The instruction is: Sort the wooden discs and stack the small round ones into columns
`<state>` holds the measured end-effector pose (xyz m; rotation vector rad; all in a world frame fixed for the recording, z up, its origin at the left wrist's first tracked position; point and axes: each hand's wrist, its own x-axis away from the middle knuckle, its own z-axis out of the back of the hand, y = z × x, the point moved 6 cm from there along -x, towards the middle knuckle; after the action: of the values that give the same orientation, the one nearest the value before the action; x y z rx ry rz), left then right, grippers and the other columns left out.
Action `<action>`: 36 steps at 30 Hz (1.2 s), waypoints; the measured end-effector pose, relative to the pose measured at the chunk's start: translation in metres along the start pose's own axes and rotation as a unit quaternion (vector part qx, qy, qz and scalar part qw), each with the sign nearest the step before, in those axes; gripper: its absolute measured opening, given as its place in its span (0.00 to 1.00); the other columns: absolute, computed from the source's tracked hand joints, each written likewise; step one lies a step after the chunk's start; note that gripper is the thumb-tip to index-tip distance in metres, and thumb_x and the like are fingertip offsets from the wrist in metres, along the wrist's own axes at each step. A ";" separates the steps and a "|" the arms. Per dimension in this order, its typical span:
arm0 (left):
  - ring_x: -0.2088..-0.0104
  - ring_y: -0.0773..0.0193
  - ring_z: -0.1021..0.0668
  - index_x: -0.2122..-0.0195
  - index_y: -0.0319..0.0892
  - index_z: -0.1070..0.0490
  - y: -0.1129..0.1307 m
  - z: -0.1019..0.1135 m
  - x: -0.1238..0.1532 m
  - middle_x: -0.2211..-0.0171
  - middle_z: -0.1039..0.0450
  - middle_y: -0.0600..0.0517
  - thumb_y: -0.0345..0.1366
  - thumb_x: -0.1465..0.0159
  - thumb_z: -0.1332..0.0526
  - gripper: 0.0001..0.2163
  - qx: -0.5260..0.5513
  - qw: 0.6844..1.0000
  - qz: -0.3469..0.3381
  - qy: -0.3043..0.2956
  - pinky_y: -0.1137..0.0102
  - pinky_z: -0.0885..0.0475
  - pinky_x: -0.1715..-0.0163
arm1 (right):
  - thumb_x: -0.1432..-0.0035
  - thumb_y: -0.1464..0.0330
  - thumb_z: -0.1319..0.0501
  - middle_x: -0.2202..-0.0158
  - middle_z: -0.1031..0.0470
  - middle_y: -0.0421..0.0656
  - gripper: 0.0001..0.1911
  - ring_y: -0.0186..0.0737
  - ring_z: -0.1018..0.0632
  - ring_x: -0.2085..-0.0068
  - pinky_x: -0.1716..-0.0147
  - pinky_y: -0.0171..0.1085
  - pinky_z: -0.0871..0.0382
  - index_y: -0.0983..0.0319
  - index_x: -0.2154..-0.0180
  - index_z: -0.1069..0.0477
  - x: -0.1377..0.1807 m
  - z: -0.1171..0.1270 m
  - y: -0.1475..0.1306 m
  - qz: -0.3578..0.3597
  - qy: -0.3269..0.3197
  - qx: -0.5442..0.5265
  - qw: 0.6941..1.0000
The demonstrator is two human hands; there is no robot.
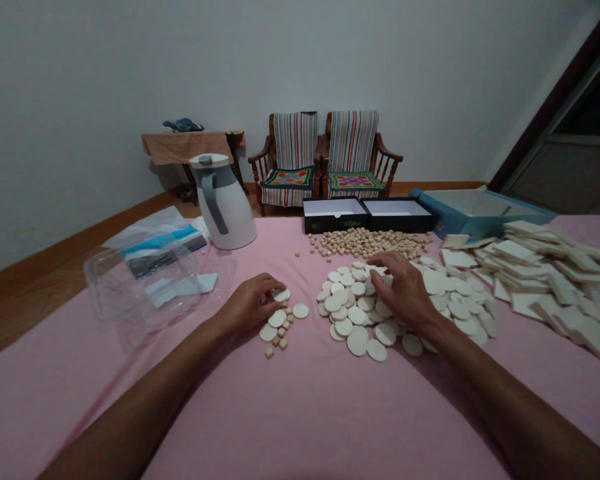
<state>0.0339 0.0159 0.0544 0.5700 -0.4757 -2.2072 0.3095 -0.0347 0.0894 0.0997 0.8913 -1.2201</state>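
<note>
Discs (357, 315) (round), facing mostly upward, right fingers (386, 259) above

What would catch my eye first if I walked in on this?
Probably the heap of pale round discs on the pink cloth, with the right hand at it and many small wooden pieces spread behind. At the far right lies a jumbled pile of flat pale tiles. Left of the heap, the left hand is at a few more discs, with a white-and-grey jug standing beyond.
</note>
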 end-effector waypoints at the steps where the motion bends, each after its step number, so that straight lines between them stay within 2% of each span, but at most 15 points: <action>1: 0.68 0.63 0.25 0.59 0.42 0.25 -0.002 0.000 0.000 0.63 0.27 0.48 0.36 0.43 0.37 0.11 -0.005 1.000 0.007 0.002 0.71 0.32 0.69 | 0.45 0.73 0.46 0.62 0.27 0.48 0.09 0.46 0.28 0.57 0.59 0.43 0.33 0.62 0.62 0.31 0.001 -0.001 0.003 -0.002 0.001 0.001 1.000; 6: 0.72 0.64 0.26 0.62 0.39 0.26 0.003 0.013 -0.012 0.68 0.27 0.49 0.35 0.47 0.36 0.12 0.021 0.998 0.042 0.040 0.72 0.32 0.73 | 0.44 0.73 0.47 0.61 0.28 0.48 0.09 0.44 0.28 0.60 0.60 0.41 0.33 0.63 0.62 0.31 0.003 -0.004 0.008 -0.002 -0.004 -0.018 1.000; 8: 0.70 0.63 0.25 0.59 0.40 0.26 0.017 0.020 -0.020 0.65 0.26 0.48 0.36 0.47 0.36 0.14 0.081 0.995 0.034 0.048 0.71 0.30 0.72 | 0.44 0.74 0.47 0.61 0.28 0.48 0.08 0.44 0.28 0.59 0.59 0.41 0.33 0.62 0.62 0.31 0.004 -0.004 0.005 0.006 -0.007 -0.021 1.000; 10: 0.66 0.61 0.23 0.51 0.42 0.29 0.031 0.025 -0.029 0.58 0.26 0.46 0.37 0.45 0.36 0.19 0.152 0.988 0.016 0.037 0.69 0.28 0.68 | 0.44 0.74 0.47 0.61 0.28 0.48 0.08 0.44 0.29 0.59 0.58 0.42 0.34 0.61 0.63 0.32 0.005 -0.005 0.003 0.012 -0.013 -0.023 1.000; 12: 0.64 0.61 0.23 0.51 0.42 0.29 0.039 0.031 -0.035 0.56 0.26 0.46 0.38 0.43 0.38 0.18 0.133 0.990 0.009 0.049 0.68 0.28 0.67 | 0.44 0.74 0.47 0.62 0.29 0.48 0.07 0.44 0.29 0.59 0.58 0.42 0.34 0.61 0.64 0.32 0.006 -0.007 0.003 0.015 -0.022 -0.025 0.999; 14: 0.66 0.61 0.23 0.56 0.42 0.26 0.037 0.030 -0.037 0.59 0.25 0.46 0.37 0.42 0.40 0.14 0.071 0.997 0.010 0.018 0.69 0.29 0.68 | 0.45 0.74 0.47 0.63 0.29 0.47 0.07 0.44 0.29 0.60 0.59 0.41 0.34 0.61 0.64 0.33 0.006 -0.008 0.005 0.014 -0.023 -0.029 0.999; 16: 0.66 0.61 0.23 0.58 0.44 0.25 0.029 0.020 -0.036 0.61 0.24 0.47 0.33 0.43 0.41 0.12 0.009 0.998 0.006 -0.055 0.70 0.30 0.69 | 0.45 0.74 0.47 0.65 0.29 0.47 0.07 0.43 0.28 0.61 0.60 0.41 0.34 0.61 0.65 0.33 0.006 -0.009 0.008 0.007 -0.019 -0.033 0.999; 18: 0.64 0.60 0.24 0.58 0.45 0.24 0.023 0.008 -0.031 0.61 0.25 0.47 0.30 0.44 0.41 0.13 -0.032 0.992 -0.017 -0.117 0.70 0.31 0.66 | 0.45 0.74 0.47 0.66 0.29 0.46 0.07 0.42 0.28 0.62 0.61 0.40 0.34 0.61 0.66 0.33 0.006 -0.010 0.010 -0.002 -0.018 -0.038 0.999; 20: 0.61 0.59 0.24 0.59 0.45 0.24 0.021 0.000 -0.026 0.59 0.25 0.47 0.27 0.45 0.42 0.14 -0.056 0.987 -0.048 -0.144 0.70 0.32 0.62 | 0.45 0.75 0.48 0.66 0.29 0.45 0.07 0.42 0.28 0.64 0.62 0.39 0.34 0.61 0.67 0.33 0.006 -0.011 0.011 -0.010 -0.025 -0.041 0.999; 23: 0.60 0.60 0.25 0.60 0.44 0.24 0.021 -0.005 -0.024 0.60 0.27 0.47 0.26 0.45 0.44 0.14 -0.081 0.984 -0.061 -0.144 0.70 0.32 0.60 | 0.46 0.74 0.48 0.67 0.29 0.45 0.07 0.41 0.28 0.64 0.63 0.38 0.34 0.61 0.67 0.32 0.006 -0.011 0.010 -0.014 -0.034 -0.042 0.998; 30: 0.69 0.63 0.26 0.63 0.41 0.27 0.027 0.000 -0.031 0.65 0.28 0.49 0.27 0.50 0.40 0.13 -0.103 0.986 -0.022 -0.131 0.71 0.33 0.68 | 0.46 0.75 0.47 0.67 0.29 0.45 0.07 0.41 0.28 0.64 0.63 0.38 0.34 0.61 0.67 0.32 0.007 -0.011 0.007 -0.007 -0.035 -0.046 0.998; 34: 0.65 0.64 0.25 0.51 0.43 0.32 0.042 0.010 -0.035 0.57 0.28 0.47 0.31 0.44 0.42 0.18 -0.007 0.997 -0.027 -0.075 0.72 0.31 0.69 | 0.46 0.75 0.47 0.66 0.29 0.45 0.07 0.41 0.28 0.63 0.62 0.39 0.35 0.61 0.66 0.32 0.007 -0.011 0.008 -0.005 -0.033 -0.049 0.998; 36: 0.66 0.63 0.24 0.51 0.44 0.31 0.045 0.012 -0.032 0.58 0.27 0.47 0.33 0.42 0.43 0.17 0.017 0.997 -0.027 -0.067 0.73 0.31 0.70 | 0.46 0.75 0.47 0.66 0.28 0.45 0.07 0.41 0.28 0.64 0.62 0.39 0.35 0.61 0.66 0.32 0.008 -0.012 0.008 -0.007 -0.035 -0.050 0.998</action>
<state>0.0739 0.0147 0.0952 0.4590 -0.5744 -2.3035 0.3104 -0.0315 0.0735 -0.0290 0.8922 -1.1841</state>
